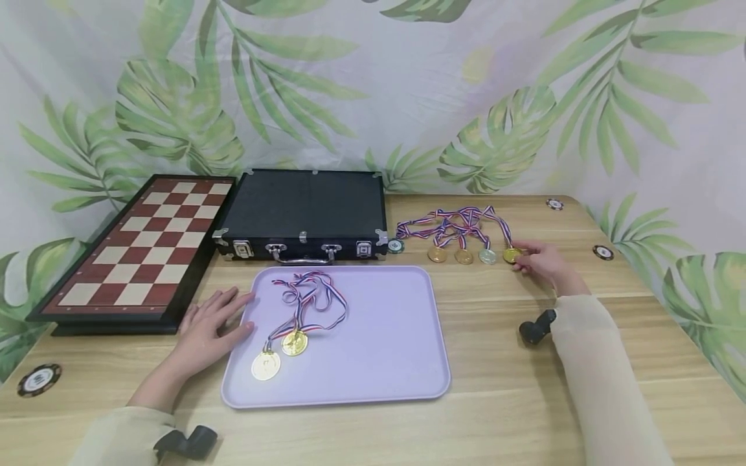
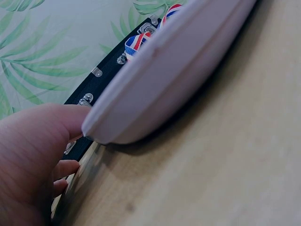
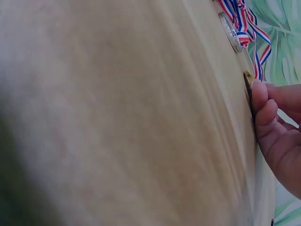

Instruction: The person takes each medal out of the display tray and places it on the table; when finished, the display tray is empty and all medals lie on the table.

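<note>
Right hand (image 1: 539, 262): fingers pinching the gold medal (image 1: 511, 255), right of the tray (image 1: 402, 362).
Left hand (image 1: 212, 320): open, fingers flat against the tray's left edge.

We see a gold medal (image 1: 511, 255) lying flat on the surface, last on the right in a row of four, its red, white and blue ribbon tangled with the others behind it. Nearer us lies a lilac tray (image 1: 384, 336), flat and rounded at the corners, with two gold medals (image 1: 281, 353) and their looped ribbons on its left half.
</note>
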A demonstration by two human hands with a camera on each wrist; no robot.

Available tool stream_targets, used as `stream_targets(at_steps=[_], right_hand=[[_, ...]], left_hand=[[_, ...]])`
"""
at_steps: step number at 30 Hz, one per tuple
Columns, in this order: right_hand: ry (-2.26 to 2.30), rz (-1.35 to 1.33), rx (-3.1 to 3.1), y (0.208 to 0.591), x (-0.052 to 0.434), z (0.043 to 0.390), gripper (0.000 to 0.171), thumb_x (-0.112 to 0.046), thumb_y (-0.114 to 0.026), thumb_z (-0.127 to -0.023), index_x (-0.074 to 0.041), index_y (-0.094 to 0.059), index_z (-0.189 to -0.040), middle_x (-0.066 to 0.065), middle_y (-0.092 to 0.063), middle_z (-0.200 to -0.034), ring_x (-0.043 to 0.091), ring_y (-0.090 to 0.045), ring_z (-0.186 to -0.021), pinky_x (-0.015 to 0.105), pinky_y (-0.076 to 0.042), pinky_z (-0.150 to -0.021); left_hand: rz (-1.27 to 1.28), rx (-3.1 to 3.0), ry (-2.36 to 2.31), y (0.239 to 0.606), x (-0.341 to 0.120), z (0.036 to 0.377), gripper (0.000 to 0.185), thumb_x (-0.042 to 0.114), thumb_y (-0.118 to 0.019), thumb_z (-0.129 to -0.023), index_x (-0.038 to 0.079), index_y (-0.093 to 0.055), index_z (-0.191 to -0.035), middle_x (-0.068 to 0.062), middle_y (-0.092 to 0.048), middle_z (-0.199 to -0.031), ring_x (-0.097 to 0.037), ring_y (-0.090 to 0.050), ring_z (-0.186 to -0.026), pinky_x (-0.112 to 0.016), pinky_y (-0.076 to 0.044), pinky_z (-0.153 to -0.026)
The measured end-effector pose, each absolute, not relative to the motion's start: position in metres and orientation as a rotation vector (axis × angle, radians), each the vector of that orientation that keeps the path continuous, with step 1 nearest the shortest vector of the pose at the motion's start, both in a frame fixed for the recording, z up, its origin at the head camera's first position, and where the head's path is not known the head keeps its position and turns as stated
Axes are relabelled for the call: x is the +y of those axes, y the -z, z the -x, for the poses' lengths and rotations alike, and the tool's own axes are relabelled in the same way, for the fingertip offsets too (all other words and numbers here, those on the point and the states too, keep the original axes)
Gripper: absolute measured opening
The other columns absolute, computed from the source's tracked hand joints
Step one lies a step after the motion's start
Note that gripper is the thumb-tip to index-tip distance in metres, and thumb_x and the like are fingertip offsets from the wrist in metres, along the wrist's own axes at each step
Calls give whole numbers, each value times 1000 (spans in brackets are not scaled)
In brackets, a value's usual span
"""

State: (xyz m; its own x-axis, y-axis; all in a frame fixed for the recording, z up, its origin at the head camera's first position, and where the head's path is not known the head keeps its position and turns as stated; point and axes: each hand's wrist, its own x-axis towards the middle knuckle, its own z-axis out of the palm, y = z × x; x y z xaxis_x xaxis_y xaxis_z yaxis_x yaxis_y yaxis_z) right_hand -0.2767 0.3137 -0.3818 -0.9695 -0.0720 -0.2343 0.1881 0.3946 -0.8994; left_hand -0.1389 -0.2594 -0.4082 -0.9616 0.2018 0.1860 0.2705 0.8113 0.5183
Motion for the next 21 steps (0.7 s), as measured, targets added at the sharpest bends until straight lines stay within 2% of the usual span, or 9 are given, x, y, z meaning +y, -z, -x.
stream_targets(at_steps=[9, 13, 17, 21], right_hand=[[1582, -46, 2548, 387, 311, 273, 48, 5, -46, -85, 12, -27, -128, 30, -40, -110, 2, -54, -66, 17, -46, -61], [1600, -6, 2635, 376, 297, 262, 47, -1, -49, -85, 11, -31, -127, 30, -39, -115, 7, -52, -74, 26, -47, -71], [1700, 188, 2650, 352, 247, 243, 44, -4, -55, -83, 6, -41, -123, 26, -47, -109, 20, -55, -80, 38, -45, -76], [1676, 580, 2534, 336, 174, 213, 39, -4, -60, -79, 4, -49, -116, 20, -56, -97, 26, -56, -81, 35, -47, -70]], left_hand=[[388, -2864, 857, 411, -260, 138, 53, 37, -56, -81, 15, -43, -128, -22, -28, -133, -40, -14, -123, -58, 5, -93], [381, -2870, 857, 412, -261, 137, 53, 37, -55, -81, 15, -42, -128, -22, -28, -134, -40, -13, -123, -58, 5, -93], [388, -2865, 855, 410, -262, 137, 53, 36, -55, -81, 15, -42, -128, -22, -28, -134, -40, -13, -123, -57, 5, -93], [395, -2863, 859, 409, -261, 139, 53, 36, -55, -82, 15, -42, -128, -22, -27, -134, -40, -13, -123, -57, 6, -93]])
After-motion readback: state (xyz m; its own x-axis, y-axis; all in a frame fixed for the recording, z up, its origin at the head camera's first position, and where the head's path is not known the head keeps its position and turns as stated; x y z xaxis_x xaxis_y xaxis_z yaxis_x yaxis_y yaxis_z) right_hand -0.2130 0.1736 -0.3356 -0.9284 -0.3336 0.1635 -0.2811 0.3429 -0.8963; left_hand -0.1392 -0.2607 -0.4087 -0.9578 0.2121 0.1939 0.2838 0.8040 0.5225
